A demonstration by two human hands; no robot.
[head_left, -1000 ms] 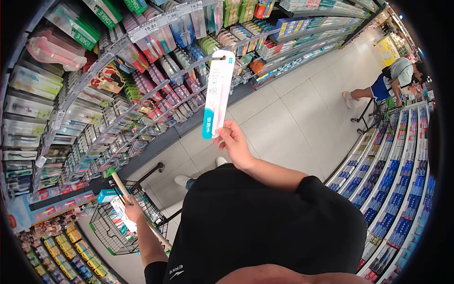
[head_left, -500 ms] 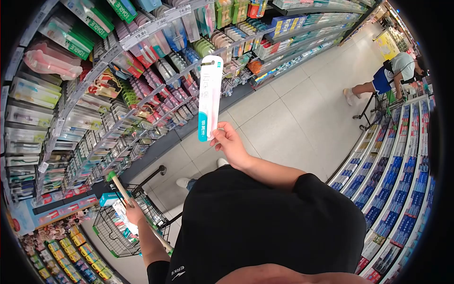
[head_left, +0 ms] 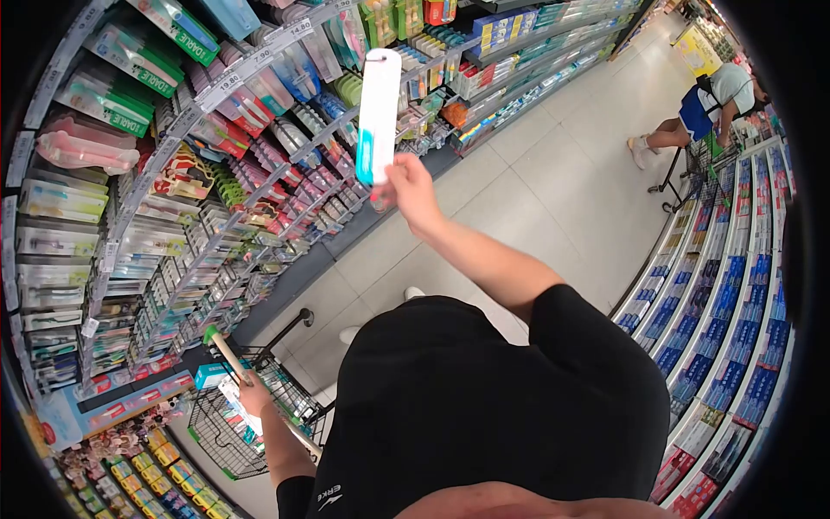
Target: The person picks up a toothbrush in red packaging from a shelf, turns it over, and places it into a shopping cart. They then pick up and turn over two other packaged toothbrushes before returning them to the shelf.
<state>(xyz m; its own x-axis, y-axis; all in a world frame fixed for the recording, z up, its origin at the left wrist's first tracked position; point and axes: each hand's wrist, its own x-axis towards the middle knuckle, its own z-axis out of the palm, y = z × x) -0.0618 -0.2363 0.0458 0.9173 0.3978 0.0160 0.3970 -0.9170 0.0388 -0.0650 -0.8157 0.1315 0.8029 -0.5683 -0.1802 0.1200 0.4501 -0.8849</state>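
My right hand [head_left: 411, 190] is raised in front of the shelves, fingers closed on the lower end of a long white and teal toothbrush package [head_left: 378, 112]. The package stands nearly upright, with a hang hole at its top; its print is washed out by glare. Low on the left, my left hand [head_left: 253, 395] is wrapped around the handle [head_left: 226, 355] of a shopping cart. In the black wire basket [head_left: 206, 438] beneath it lie a teal box [head_left: 210, 374] and several other packages, partly hidden by the hand and forearm.
Hanging toothbrush packs fill the shelf on the left, behind a price rail [head_left: 259, 59]. Curved shelves of blue and red boxes [head_left: 709, 298] line the right. Farther down the tiled aisle [head_left: 536, 190], another person [head_left: 700, 112] bends over a cart.
My right hand has carried the toothbrush package up, toward the shelf, and its arm reaches farther out. My left hand stays on the cart handle. The view has shifted slightly.
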